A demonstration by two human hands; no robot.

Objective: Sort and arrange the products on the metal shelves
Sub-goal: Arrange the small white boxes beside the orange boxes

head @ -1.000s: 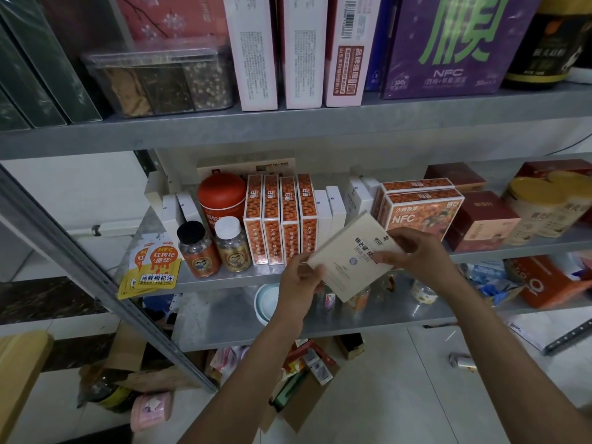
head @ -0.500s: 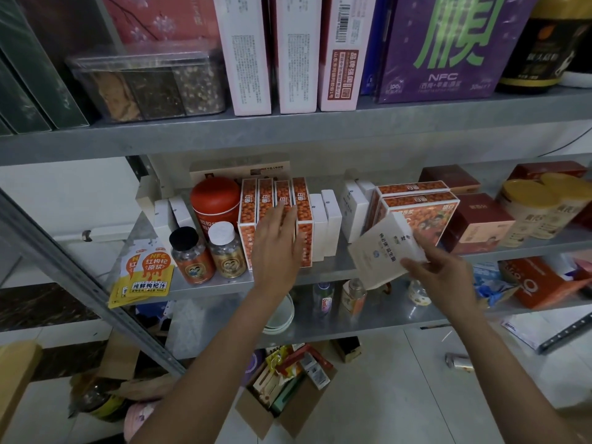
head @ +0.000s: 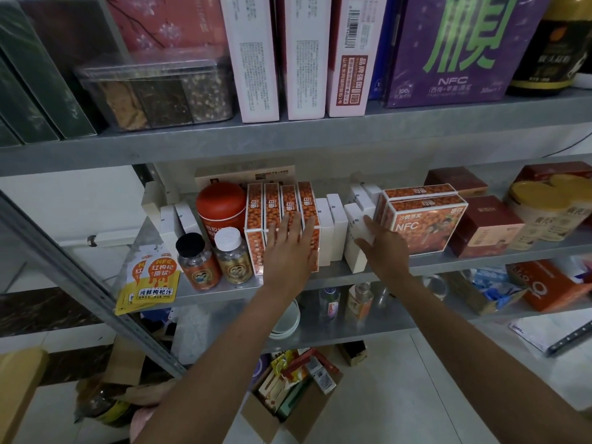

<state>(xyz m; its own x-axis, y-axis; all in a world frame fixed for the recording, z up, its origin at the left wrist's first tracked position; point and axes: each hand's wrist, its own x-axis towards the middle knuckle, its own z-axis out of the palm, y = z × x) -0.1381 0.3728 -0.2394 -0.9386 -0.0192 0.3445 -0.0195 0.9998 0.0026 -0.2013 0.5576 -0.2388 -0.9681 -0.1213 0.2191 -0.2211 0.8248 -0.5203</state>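
Observation:
A row of tall orange boxes (head: 272, 206) stands on the middle metal shelf (head: 320, 277). My left hand (head: 290, 248) lies flat against their fronts with straight fingers. Right of them stand two white boxes (head: 331, 225). A further white box (head: 354, 238) stands upright on the shelf, between those and the orange NFC boxes (head: 426, 225). My right hand (head: 382, 248) holds this white box by its right side, fingers wrapped on it.
Left of the orange boxes stand a red canister (head: 221, 206), two small bottles (head: 213, 261) and yellow sachets (head: 149, 277) at the shelf edge. Dark red boxes (head: 483, 225) and yellow-lidded tubs (head: 541, 213) sit right. The upper shelf (head: 288, 139) holds large boxes. An open carton (head: 288, 402) lies on the floor.
My left hand let go of the white box and moved onto the orange boxes. My right hand carried the white box up and stood it on the shelf beside the NFC boxes.

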